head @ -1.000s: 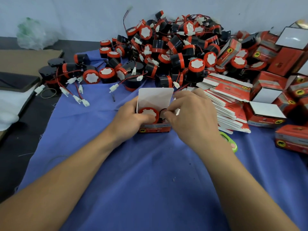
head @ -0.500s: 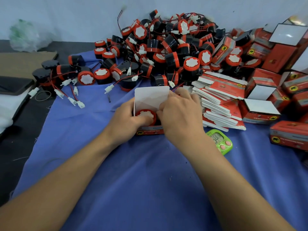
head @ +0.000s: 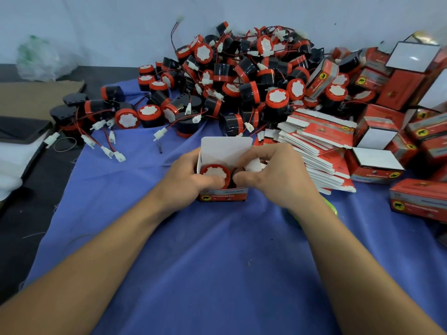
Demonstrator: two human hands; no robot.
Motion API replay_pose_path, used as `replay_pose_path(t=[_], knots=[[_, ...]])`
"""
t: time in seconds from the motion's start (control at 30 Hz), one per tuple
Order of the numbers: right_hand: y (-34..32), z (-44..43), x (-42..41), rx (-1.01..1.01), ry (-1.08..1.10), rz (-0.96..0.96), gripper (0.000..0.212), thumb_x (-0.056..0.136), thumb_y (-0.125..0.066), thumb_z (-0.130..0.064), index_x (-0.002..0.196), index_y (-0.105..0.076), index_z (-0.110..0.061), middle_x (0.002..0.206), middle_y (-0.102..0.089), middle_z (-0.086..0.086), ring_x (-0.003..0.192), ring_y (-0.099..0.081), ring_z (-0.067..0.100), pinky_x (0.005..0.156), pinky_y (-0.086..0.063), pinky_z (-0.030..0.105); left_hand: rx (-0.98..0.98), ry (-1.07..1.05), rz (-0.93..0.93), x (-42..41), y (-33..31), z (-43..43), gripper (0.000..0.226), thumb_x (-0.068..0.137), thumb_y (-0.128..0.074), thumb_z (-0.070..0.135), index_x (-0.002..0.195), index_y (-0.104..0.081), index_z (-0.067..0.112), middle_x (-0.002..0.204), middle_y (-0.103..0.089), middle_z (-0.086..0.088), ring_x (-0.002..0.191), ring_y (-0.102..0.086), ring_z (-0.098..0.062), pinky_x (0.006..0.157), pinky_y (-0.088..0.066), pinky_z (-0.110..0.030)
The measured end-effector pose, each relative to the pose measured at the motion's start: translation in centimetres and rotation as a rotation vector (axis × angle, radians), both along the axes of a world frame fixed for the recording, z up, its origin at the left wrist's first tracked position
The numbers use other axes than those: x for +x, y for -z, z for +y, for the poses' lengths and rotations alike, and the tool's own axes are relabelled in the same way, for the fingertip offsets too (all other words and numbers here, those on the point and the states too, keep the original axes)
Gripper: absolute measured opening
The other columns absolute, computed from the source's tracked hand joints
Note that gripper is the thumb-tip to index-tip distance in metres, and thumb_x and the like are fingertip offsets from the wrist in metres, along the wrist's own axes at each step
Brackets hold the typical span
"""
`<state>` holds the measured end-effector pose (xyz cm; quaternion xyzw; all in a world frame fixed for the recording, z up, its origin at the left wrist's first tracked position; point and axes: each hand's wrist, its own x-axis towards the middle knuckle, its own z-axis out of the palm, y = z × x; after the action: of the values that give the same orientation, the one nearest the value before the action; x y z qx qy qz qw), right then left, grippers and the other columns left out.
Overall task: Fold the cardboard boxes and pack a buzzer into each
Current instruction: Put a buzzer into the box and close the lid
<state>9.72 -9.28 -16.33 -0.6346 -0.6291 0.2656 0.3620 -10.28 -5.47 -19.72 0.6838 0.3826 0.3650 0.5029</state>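
A small red cardboard box (head: 223,196) stands on the blue cloth at centre, its white top flap (head: 226,151) upright. A red-faced black buzzer (head: 214,174) sits inside it, face up. My left hand (head: 187,175) grips the box's left side, thumb on the buzzer's rim. My right hand (head: 278,177) holds the right side, fingers pinching the white side flap and pressing into the opening. A big heap of loose buzzers (head: 242,78) with red wires lies behind the box.
A stack of flat unfolded boxes (head: 319,143) lies right of my hands. Folded red boxes (head: 377,163) pile at the far right. A green timer (head: 332,209) peeks from under my right wrist. Brown cardboard (head: 36,97) and a plastic bag (head: 38,59) lie at the left.
The buzzer has sunk lower in the box. My right hand's fingers moved from the top flap to the right side flap. The view shifted slightly.
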Motion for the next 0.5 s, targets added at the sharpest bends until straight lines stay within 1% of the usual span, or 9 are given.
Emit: replay_pose_path(t=[0.03,0.1,0.17,0.23,0.3,0.33,0.37,0.43,0.5], knots=[[0.1,0.0,-0.4,0.020,0.042,-0.015,0.020,0.069,-0.088,-0.019,0.068,-0.075,-0.034,0.074,-0.071,-0.015,0.068,-0.060,-0.004,0.055,-0.041,0.011,-0.003,0.015,-0.001,0.0,-0.1,0.0,0.046,0.078,-0.070,0.012,0.121,-0.067,0.030,0.115,-0.077,0.010,0.108,-0.072,-0.010,0.086,-0.057,-0.025],[0.2,-0.1,-1.3,0.073,0.129,-0.077,0.022,0.070,-0.085,-0.016,0.066,-0.067,-0.029,0.064,-0.060,-0.012,0.059,-0.054,0.004,0.051,-0.039,0.019,0.003,0.033,0.003,0.0,-0.3,-0.1,0.046,0.078,-0.071,0.012,0.120,-0.066,0.030,0.115,-0.077,0.011,0.107,-0.071,-0.008,0.087,-0.056,-0.023],[0.4,-0.1,-2.3,0.137,0.206,-0.197,0.026,0.071,-0.080,-0.013,0.073,-0.057,-0.023,0.066,-0.055,-0.009,0.065,-0.052,0.015,0.053,-0.036,0.030,0.022,0.044,0.002,0.0,-0.4,0.0,0.045,0.078,-0.071,0.011,0.119,-0.066,0.028,0.116,-0.076,0.009,0.108,-0.071,-0.010,0.088,-0.057,-0.026],[0.4,0.0,-3.4,0.165,0.263,-0.314,0.031,0.075,-0.072,-0.010,0.091,-0.048,-0.021,0.072,-0.055,-0.002,0.071,-0.051,0.029,0.057,-0.033,0.036,0.042,0.057,0.001,0.1,-0.4,0.0,0.045,0.079,-0.070,0.010,0.120,-0.066,0.026,0.118,-0.076,0.004,0.112,-0.070,-0.019,0.093,-0.058,-0.033],[0.6,0.2,-3.9,0.150,0.294,-0.347,0.042,0.078,-0.064,-0.007,0.111,-0.041,-0.021,0.077,-0.056,0.001,0.071,-0.051,0.034,0.061,-0.035,0.038,0.040,0.075,0.002,0.2,-0.2,0.0,0.049,0.080,-0.071,0.012,0.127,-0.064,0.021,0.122,-0.075,0.001,0.116,-0.069,-0.021,0.096,-0.057,-0.037],[0.6,0.2,-4.0,0.126,0.303,-0.322,0.045,0.079,-0.062,-0.007,0.114,-0.038,-0.022,0.078,-0.057,0.001,0.071,-0.052,0.035,0.062,-0.037,0.038,0.019,0.099,-0.013,0.1,-0.1,0.0,0.053,0.080,-0.071,0.014,0.132,-0.063,0.018,0.127,-0.073,-0.001,0.120,-0.068,-0.022,0.098,-0.055,-0.038],[0.6,0.2,-3.9,0.095,0.309,-0.282,0.044,0.080,-0.061,-0.008,0.115,-0.039,-0.023,0.082,-0.059,0.003,0.075,-0.054,0.036,0.063,-0.039,0.039,-0.020,0.140,-0.061,0.0,0.0,-0.1,0.057,0.081,-0.071,0.017,0.137,-0.061,0.015,0.132,-0.071,-0.004,0.124,-0.066,-0.024,0.101,-0.054,-0.039],[0.6,0.2,-3.4,0.033,0.311,-0.210,0.037,0.082,-0.062,-0.012,0.114,-0.048,-0.023,0.094,-0.066,0.005,0.088,-0.059,0.037,0.070,-0.048,0.041,-0.150,0.223,-0.246,-0.7,-0.1,-0.2,0.057,0.086,-0.060,0.025,0.142,-0.061,0.014,0.140,-0.066,-0.011,0.130,-0.062,-0.029,0.106,-0.052,-0.040],[0.6,0.0,-3.1,0.016,0.314,-0.163,0.034,0.083,-0.064,-0.016,0.115,-0.057,-0.023,0.102,-0.070,0.004,0.097,-0.061,0.034,0.079,-0.053,0.042,-0.235,0.205,-0.343,-1.1,-0.6,-0.1,0.046,0.091,-0.052,0.026,0.134,-0.070,0.022,0.137,-0.069,-0.007,0.129,-0.063,-0.025,0.105,-0.052,-0.035]])
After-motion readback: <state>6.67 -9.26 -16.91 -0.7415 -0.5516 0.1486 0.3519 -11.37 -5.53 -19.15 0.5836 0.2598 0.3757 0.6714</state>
